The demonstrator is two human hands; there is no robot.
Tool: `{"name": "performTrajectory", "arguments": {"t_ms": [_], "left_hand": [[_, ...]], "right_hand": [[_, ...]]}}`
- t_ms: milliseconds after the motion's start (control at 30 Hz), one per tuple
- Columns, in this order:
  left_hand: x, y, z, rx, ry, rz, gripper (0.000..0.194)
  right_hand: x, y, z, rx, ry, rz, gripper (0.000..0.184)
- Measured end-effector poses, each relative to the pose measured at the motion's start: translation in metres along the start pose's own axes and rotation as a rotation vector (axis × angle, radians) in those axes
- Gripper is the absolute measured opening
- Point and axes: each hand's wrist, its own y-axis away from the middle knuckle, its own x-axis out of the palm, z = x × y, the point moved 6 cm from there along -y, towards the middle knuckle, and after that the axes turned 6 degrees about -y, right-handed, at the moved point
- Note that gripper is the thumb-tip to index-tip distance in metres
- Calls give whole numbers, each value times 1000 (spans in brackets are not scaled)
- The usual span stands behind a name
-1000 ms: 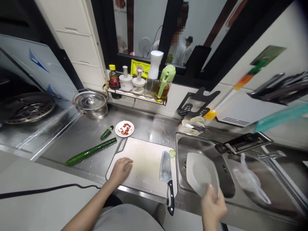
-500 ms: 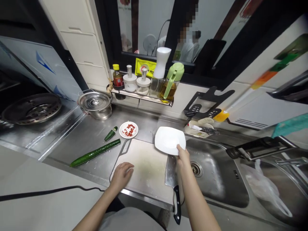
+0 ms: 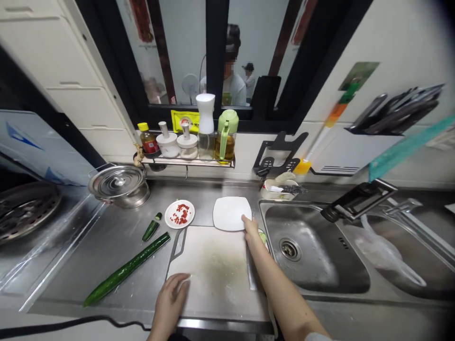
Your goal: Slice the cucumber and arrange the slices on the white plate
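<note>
My right hand grips the right front corner of a white square plate, which is level at the back edge of the white cutting board. Whether the plate touches the counter I cannot tell. My left hand is over the board's front left part, fingers loosely bent, thumb apart, holding nothing. Beside the board's right edge, a knife blade shows partly, with my right forearm covering the rest. Something pale green peeks out by my right wrist.
Left of the board lie a long cucumber, a cucumber piece and a small plate of chopped red bits. A lidded steel pot stands behind. The sink is right; a condiment rack hangs above.
The white plate has moved left with my right hand, to behind the board's back edge. The pale green thing has come into view. My head view has shifted.
</note>
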Motion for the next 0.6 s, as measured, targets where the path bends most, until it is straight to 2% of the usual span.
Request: {"name": "performTrajectory", "arguments": {"t_ms": [200,367,600], "left_hand": [[1,0,5,-37,43,15,39],[5,1,5,-31,34,36,40],[8,1,3,-23,8,43,43]], "right_hand": [[-1,-5,-6,5,58,-9,30],[-9,-11,-2,-55,248,-72,42],[-6,-26,5,-73,507,-72,37]]}}
